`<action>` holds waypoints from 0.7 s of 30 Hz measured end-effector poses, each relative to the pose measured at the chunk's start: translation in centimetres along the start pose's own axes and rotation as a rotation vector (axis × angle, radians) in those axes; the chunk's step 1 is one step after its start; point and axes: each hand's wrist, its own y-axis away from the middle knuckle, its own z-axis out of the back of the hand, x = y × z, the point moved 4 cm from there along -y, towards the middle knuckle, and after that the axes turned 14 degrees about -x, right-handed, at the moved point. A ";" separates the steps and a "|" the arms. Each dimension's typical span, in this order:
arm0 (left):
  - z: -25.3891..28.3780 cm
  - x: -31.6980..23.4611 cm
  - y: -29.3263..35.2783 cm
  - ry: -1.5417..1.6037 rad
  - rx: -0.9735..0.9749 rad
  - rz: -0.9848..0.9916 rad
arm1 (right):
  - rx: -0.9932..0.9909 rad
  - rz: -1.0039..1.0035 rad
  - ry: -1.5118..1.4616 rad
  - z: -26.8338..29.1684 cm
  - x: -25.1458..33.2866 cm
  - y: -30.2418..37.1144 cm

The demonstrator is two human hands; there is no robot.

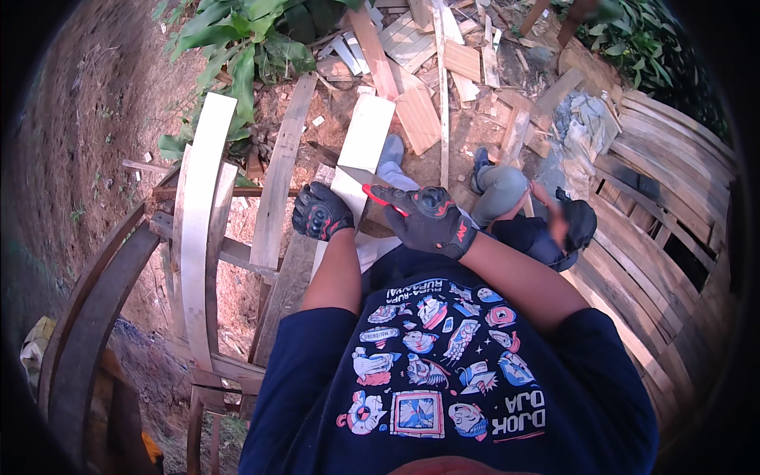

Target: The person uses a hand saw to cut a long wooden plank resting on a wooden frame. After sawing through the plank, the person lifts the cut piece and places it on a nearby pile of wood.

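Note:
A pale, smooth wooden board (368, 131) stretches away in front of me, with a shadowed step or joint partway along it. At its left edge is my left hand (322, 212) in a black padded glove, fingers curled against the wood; the fingertips are hidden. My right hand (427, 220), in a matching glove, reaches over the board from the right. A slim red pencil-like thing (382, 198) shows along its fingers, tip pointing left over the wood. Its exact kind is too small to make out.
Another pale plank (207, 158) and a weathered plank (285, 166) rest on a timber frame at left. A person (530, 226) crouches at right beside stacked boards (665, 174). Offcuts (417, 119) litter the ground ahead, near broad-leaved plants (245, 39).

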 end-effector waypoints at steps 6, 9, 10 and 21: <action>-0.5 -0.3 -0.1 -0.049 -0.083 -0.061 | -0.059 0.020 -0.056 0.3 -4.0 -4.7; -0.7 0.5 -0.3 -0.054 0.030 -0.080 | 0.174 -0.105 -0.011 -0.3 -2.1 -4.6; -0.7 0.1 -0.7 -0.041 -0.004 -0.096 | 0.061 0.008 -0.045 -0.7 -1.5 -2.4; 0.4 -0.3 0.1 -0.031 0.049 -0.058 | -0.012 -0.089 -0.202 -1.4 0.2 0.3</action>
